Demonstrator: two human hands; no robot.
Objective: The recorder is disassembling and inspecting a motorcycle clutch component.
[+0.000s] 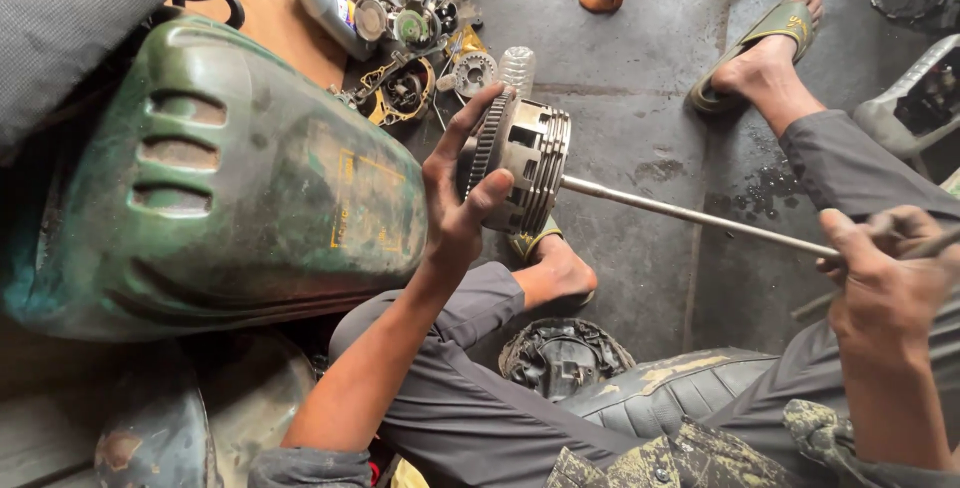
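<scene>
While the left hand (455,213) clasps a motorcycle clutch assembly (522,163) from the side, with thumb and fingers wrapped over its toothed gear ring, the stacked plates of the clutch face toward the right. Out of the middle of the clutch runs a long metal rod (690,216), slanting down to the right hand (880,273), which is closed around its far end. The clutch is held in the air above the concrete floor (640,128), not resting on anything, over the person's left foot in a sandal (540,248).

Just left of the clutch lies a worn green motorcycle fuel tank (220,178), scuffed and dusty. Beyond it, near the far edge of the floor, sits a heap of small engine parts (415,43), with a grey plastic bottle (330,10) beside them and a clear plastic bottle (517,70) close behind the clutch. The right foot wears a green sandal (765,38) farther out on the floor. Below the clutch, between the knees in grey trousers, rests a dark engine cover (562,356), and a torn black motorcycle seat (660,393) lies beside it.
</scene>
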